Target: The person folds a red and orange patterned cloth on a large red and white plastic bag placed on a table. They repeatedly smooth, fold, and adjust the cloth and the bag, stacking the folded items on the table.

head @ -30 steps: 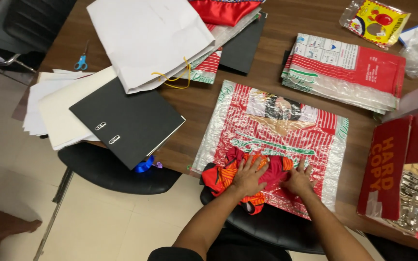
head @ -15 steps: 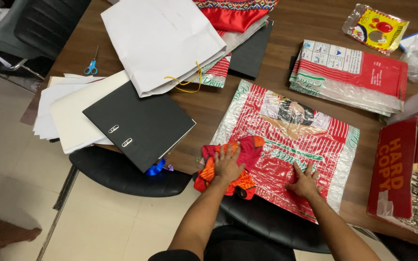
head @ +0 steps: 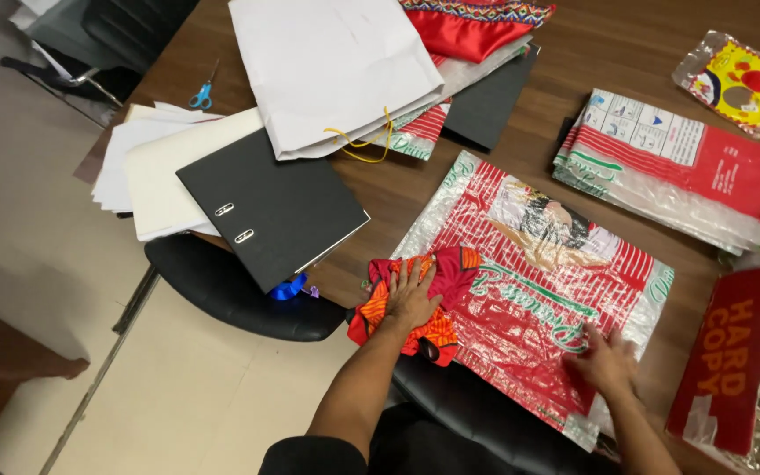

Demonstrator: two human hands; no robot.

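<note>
The left hand (head: 411, 297) has dragged the red-orange cloth (head: 415, 303) toward the desk (head: 591, 62) edge, fingers spread flat (soft, light, probably easy bunching); the right hand (head: 604, 361) presses the glossy packet (head: 529, 290), open.

Crumpled red-orange garment (head: 433, 290) (half inside) flat printed bag (head: 538, 290)

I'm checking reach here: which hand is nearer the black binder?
Left. The left hand lies on the red-orange cloth just right of the black binder; the right hand presses the red plastic bag, farther right.
</note>
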